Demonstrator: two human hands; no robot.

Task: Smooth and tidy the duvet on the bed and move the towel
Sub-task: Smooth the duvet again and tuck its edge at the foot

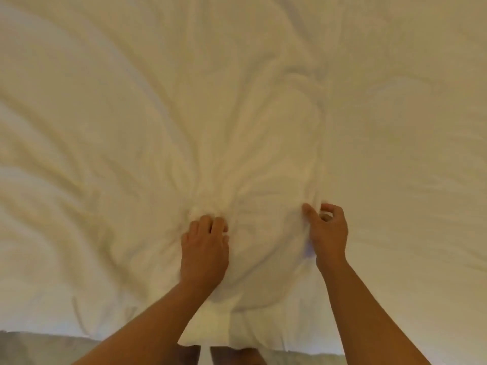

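A white duvet [263, 88] fills nearly the whole head view, with long creases fanning out from a bunched mound in the lower middle. My left hand [204, 248] is on the left side of that mound, its fingers curled into a clump of fabric. My right hand [328, 233] is at the mound's right side, thumb and fingers bent and pinching a fold of the duvet. No towel is in view.
The duvet's near edge [118, 335] hangs at the bottom of the view, with grey floor [39, 349] below it. My legs [232, 355] show just under that edge, close against the bed.
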